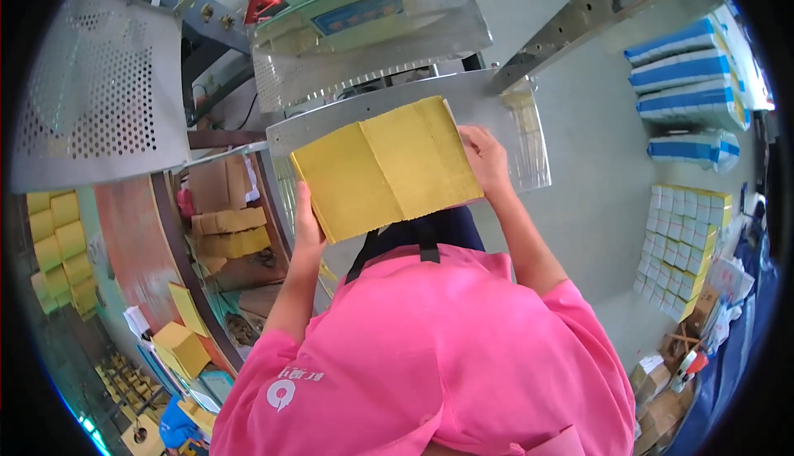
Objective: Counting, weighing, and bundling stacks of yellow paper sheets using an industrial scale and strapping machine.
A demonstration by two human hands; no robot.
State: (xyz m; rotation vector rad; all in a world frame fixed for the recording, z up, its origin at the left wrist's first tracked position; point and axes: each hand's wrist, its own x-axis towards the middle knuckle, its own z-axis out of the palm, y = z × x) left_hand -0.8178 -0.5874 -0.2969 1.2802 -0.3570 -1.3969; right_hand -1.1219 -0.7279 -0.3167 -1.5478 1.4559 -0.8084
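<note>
I hold a block of yellow paper (389, 162) tilted in front of me, over a metal tray. Its face is rough and matt, and a line runs across its middle; I cannot tell whether that is a crease or a seam between two stacks. My left hand (308, 223) grips the block's left edge, its other fingers hidden beneath. At the right edge, my right hand (486, 158) is closed on the side, fingers bent against it. The shiny metal tray (513, 162) lies below and beyond the block.
A clear cover (372, 30) on the machine stands ahead, with a steel beam (571, 30) to its right. A perforated metal panel (99, 100) is at left. Blue-and-white packages (682, 84) and stacked yellow bundles (682, 245) stand right. A red-brown table (136, 249) stands left.
</note>
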